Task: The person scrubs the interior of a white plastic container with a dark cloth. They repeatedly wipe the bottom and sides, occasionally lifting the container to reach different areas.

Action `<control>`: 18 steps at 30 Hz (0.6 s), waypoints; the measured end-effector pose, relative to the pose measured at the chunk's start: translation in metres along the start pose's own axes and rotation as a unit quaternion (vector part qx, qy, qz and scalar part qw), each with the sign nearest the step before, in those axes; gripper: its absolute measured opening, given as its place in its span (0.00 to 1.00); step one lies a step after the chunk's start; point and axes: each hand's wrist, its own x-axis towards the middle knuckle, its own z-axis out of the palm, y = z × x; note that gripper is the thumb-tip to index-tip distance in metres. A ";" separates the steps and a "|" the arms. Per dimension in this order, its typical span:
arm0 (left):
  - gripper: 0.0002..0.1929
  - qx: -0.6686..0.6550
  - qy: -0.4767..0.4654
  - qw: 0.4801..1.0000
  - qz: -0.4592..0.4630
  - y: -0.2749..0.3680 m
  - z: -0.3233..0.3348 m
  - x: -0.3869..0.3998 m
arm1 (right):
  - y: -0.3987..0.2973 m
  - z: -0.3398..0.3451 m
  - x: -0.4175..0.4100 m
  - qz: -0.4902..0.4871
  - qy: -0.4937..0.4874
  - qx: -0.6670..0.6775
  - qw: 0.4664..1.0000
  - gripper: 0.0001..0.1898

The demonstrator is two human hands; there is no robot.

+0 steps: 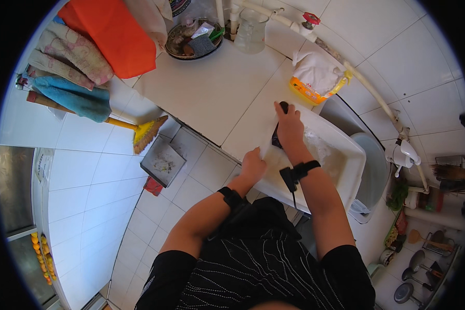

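My right hand (291,126) is closed around a dark object, seemingly a brush or a shoe, at the left rim of a white basin. Much of that object (276,138) is hidden by the hand, so its kind is unclear. The white basin (359,159) holds cloudy, sudsy water. My left hand (254,166) is at the near edge of the white tiled counter (217,93), left of the basin; whether its fingers grip anything does not show. Both wrists wear black straps.
A yellow-orange tub (312,93) with a white cloth stands behind the basin. A glass jug (252,33) and a cluttered bowl (193,48) stand farther back. Pipes run along the wall. A broom (149,131) and dustpan (163,162) are at the left.
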 end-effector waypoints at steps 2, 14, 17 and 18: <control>0.15 0.016 -0.015 1.000 -0.012 0.000 0.000 0.001 | 0.002 -0.002 -0.013 -0.046 -0.020 0.023 0.999 0.29; 0.22 0.035 -0.045 0.998 -0.032 -0.009 0.004 0.002 | 0.002 0.007 0.024 0.089 -0.090 -0.036 0.991 0.34; 0.30 0.019 -0.066 0.997 -0.042 -0.009 0.004 0.007 | 0.006 0.006 0.022 0.088 -0.072 -0.019 0.993 0.35; 0.32 -0.009 -0.064 0.998 -0.026 -0.008 0.000 0.009 | 0.008 0.006 0.020 0.085 -0.042 -0.008 0.995 0.32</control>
